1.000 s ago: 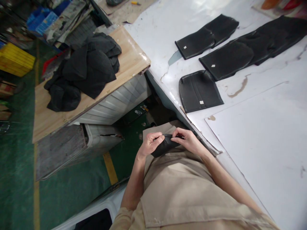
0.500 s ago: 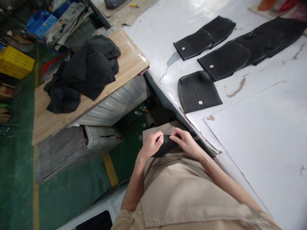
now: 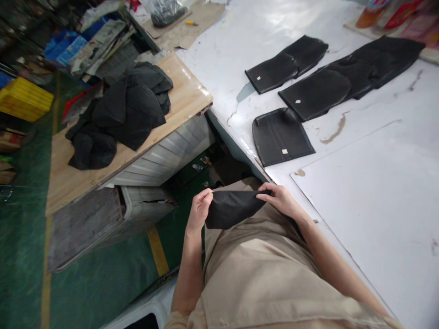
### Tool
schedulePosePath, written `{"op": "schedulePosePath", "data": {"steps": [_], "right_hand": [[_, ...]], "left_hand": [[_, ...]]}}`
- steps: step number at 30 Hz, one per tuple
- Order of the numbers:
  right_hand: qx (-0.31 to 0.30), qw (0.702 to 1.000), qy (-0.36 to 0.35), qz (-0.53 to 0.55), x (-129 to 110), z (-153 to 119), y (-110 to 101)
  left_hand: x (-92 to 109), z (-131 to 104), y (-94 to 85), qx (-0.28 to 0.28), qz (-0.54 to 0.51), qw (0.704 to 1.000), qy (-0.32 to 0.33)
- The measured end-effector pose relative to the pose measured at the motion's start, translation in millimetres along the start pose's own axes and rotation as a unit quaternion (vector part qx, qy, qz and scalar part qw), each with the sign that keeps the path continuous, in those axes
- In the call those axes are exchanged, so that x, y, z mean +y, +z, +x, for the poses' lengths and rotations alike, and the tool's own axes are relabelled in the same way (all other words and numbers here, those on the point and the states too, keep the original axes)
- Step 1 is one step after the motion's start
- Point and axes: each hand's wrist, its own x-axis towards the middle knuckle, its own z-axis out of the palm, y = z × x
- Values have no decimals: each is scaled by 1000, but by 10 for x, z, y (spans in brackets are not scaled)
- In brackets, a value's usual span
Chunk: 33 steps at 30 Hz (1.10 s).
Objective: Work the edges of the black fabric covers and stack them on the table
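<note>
A black pouch-like piece of material hangs in front of my lap, its top edge stretched straight between both hands. My left hand pinches the left end of that edge between thumb and fingers. At the opposite end, my right hand grips the edge with thumb and forefinger. On the white table to the right lies a single black pouch with a small white tag. Behind it are two overlapping rows of similar pouches, a longer row and a shorter row.
A heap of black fabric pieces covers part of a wooden board at the left. The white table's edge runs close by my right arm. Yellow crate and blue crates stand farther left on the green floor.
My hands have moved apart, the left one leftward and the right one rightward. The black piece between them now shows wide and taut along its top edge.
</note>
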Motion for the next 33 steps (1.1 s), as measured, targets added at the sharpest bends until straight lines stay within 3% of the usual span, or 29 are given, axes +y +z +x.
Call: {"op": "schedulePosePath", "data": {"steps": [3, 6, 10, 16, 21, 24, 29, 33], "right_hand": [[40, 992, 39, 111, 27, 6, 58], [99, 966, 82, 225, 29, 46, 187], [131, 929, 136, 319, -2, 105, 301], [128, 899, 184, 377, 0, 130, 310], [111, 914, 158, 357, 95, 126, 368], [129, 925, 151, 325, 132, 126, 454], [161, 914, 182, 325, 155, 143, 509], [186, 901, 230, 316, 172, 193, 444]], "left_hand": [[-30, -5, 41, 47, -78, 995, -31], [-7, -24, 123, 99, -146, 983, -46], [26, -41, 208, 153, -181, 969, -75], [-28, -43, 215, 182, -141, 967, -111], [-168, -46, 130, 246, -100, 957, -119], [-284, -30, 91, 240, -125, 956, -114], [-380, 5, 94, 202, -196, 956, -87], [-381, -65, 76, 98, -236, 962, -95]]}}
